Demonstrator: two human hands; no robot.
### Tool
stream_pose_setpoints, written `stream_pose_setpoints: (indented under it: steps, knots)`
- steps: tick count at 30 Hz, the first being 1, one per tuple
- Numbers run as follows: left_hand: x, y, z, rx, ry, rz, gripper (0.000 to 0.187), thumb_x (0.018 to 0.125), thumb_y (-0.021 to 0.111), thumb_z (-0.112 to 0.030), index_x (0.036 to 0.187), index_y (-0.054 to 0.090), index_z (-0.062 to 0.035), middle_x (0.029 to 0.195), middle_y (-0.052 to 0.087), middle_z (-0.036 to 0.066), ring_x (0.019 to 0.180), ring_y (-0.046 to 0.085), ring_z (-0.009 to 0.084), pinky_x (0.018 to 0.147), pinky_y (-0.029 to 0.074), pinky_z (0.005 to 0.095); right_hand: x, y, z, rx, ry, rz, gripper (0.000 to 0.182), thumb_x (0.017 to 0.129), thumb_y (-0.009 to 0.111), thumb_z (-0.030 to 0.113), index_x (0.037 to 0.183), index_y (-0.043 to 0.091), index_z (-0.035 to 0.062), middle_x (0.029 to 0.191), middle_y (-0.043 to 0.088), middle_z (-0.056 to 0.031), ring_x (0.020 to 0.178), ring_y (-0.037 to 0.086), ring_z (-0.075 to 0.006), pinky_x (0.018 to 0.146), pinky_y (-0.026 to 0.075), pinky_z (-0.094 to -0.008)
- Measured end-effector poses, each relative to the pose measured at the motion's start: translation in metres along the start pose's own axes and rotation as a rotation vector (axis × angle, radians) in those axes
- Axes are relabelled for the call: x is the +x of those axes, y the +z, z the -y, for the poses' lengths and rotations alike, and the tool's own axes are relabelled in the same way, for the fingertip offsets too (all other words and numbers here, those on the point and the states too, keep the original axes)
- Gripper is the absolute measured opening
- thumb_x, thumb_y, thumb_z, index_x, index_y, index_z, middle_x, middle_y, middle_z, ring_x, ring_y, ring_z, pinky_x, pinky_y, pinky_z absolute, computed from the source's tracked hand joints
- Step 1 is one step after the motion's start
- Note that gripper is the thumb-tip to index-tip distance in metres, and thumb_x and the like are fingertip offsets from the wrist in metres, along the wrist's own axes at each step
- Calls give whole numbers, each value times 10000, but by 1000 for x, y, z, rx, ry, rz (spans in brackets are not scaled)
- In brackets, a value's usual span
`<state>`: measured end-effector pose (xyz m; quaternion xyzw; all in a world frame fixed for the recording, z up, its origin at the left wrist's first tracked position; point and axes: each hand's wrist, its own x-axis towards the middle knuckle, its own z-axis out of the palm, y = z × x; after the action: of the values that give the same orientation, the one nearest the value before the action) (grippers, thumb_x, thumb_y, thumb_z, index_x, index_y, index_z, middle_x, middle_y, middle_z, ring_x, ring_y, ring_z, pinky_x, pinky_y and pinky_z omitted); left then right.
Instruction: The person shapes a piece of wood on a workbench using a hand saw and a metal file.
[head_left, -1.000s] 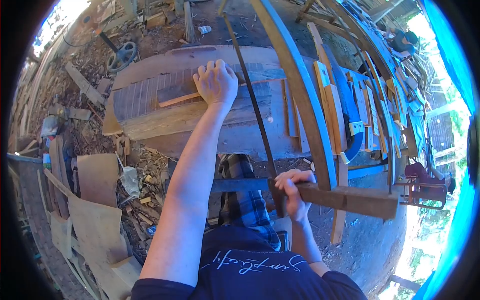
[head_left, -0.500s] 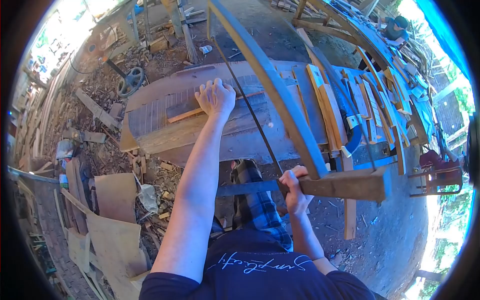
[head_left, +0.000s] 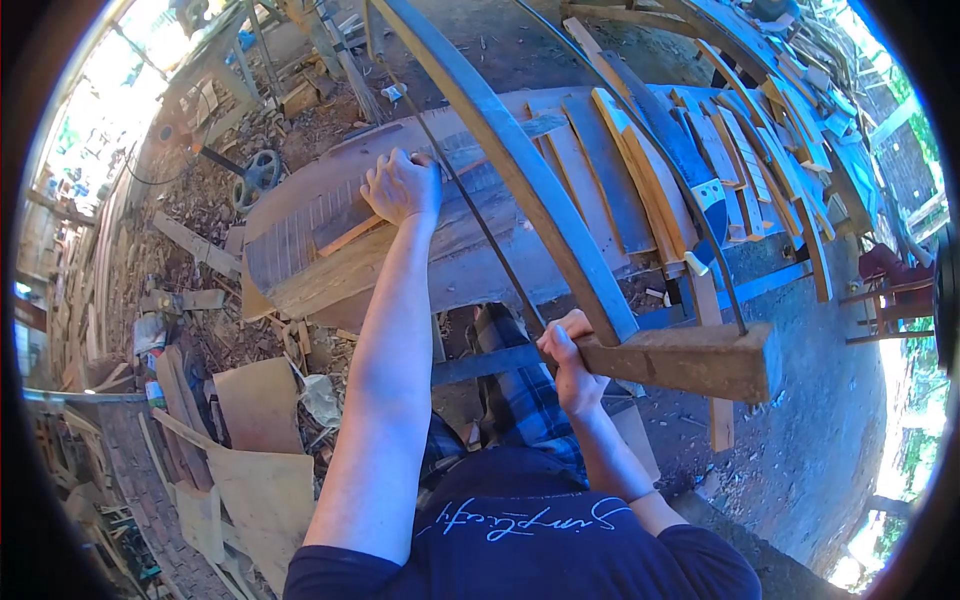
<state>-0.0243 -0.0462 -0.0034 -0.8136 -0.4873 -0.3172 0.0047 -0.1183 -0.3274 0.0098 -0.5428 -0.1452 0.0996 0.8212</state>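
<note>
My right hand (head_left: 572,362) is wrapped around the handle end of a large wooden frame saw (head_left: 520,185), where the blade meets the thick end beam. The saw's narrow dark blade (head_left: 470,203) slants across the bench, passing just right of my left hand (head_left: 403,188). That hand is closed, its fingers curled over a dark wooden strip (head_left: 348,237) with a bright orange edge. Beneath the strip lies a broad weathered board (head_left: 400,258) on the workbench. My left palm and the fingers' undersides are hidden.
Several cut wooden pieces (head_left: 640,185) lie along the bench's right side, with a blue-handled handsaw (head_left: 708,210) among them. A wheel-shaped part (head_left: 262,172) and wood scraps cover the ground at left. Plywood sheets (head_left: 262,500) lean low left. A red chair (head_left: 888,290) stands far right.
The view has shifted, so the bench and both hands sit differently in it. My right hand and the saw appear slightly farther left and up. Both hands keep their grips.
</note>
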Motion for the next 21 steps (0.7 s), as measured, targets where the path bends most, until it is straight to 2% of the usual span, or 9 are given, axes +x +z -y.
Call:
stream_pose_setpoints:
  steps: [5, 7, 9, 11, 14, 16, 20, 21]
  knots:
    - [1, -4, -1, 14, -19, 32, 181, 763, 600, -282, 739, 671, -117, 842, 664, 68, 863, 602, 265, 777, 418, 416, 4, -3, -9, -64, -26, 56, 146, 878, 601, 50, 767, 509, 34, 744, 550, -83, 659, 541, -148, 630, 450, -285]
    - [1, -6, -3, 25, -19, 40, 180, 762, 600, -280, 744, 673, -117, 851, 667, 68, 865, 603, 264, 778, 419, 415, 6, -13, -20, -241, -27, 190, 130, 881, 606, 49, 802, 504, 39, 761, 547, -76, 660, 527, -132, 618, 439, -264]
    - [2, -6, -3, 34, -20, 53, 179, 761, 601, -279, 748, 676, -118, 860, 670, 68, 868, 604, 263, 779, 419, 414, 5, -18, -27, -283, -20, 200, 131, 884, 604, 45, 811, 495, 46, 759, 540, -69, 656, 518, -126, 609, 433, -256]
    - [2, -5, -3, 66, -25, 74, 195, 812, 594, -321, 747, 657, -147, 898, 658, 42, 916, 602, 258, 800, 404, 398, 2, -19, -27, -327, -12, 209, 133, 886, 601, 42, 820, 487, 53, 756, 533, -61, 652, 509, -120, 601, 428, -249]
    - [3, -3, -2, 81, -18, 90, 168, 822, 592, -287, 740, 641, -149, 886, 653, 31, 903, 601, 244, 783, 401, 396, -4, -16, -27, -339, -52, 227, 127, 890, 592, 33, 841, 478, 60, 762, 525, -53, 652, 495, -115, 586, 414, -241]
    - [4, -4, -2, 77, -20, 94, 155, 824, 591, -270, 737, 635, -150, 883, 653, 27, 897, 600, 235, 778, 399, 395, -12, -16, -36, -180, -42, 102, 187, 880, 657, 200, 830, 573, 40, 644, 452, -14, 583, 422, -103, 535, 380, -294]
    - [0, -7, -2, 12, 4, 50, 161, 816, 587, -262, 710, 620, -145, 869, 651, 24, 883, 600, 224, 763, 402, 392, -9, -25, -36, -264, -72, 158, 163, 874, 667, 170, 837, 582, 35, 685, 496, -17, 610, 449, -93, 554, 402, -281]
    - [1, -8, -1, 10, 1, 47, 161, 816, 587, -262, 710, 620, -145, 869, 651, 24, 883, 600, 224, 763, 402, 392, -9, -21, -33, -304, -114, 151, 127, 894, 626, 115, 836, 543, 39, 734, 523, -27, 632, 466, -86, 572, 404, -262]
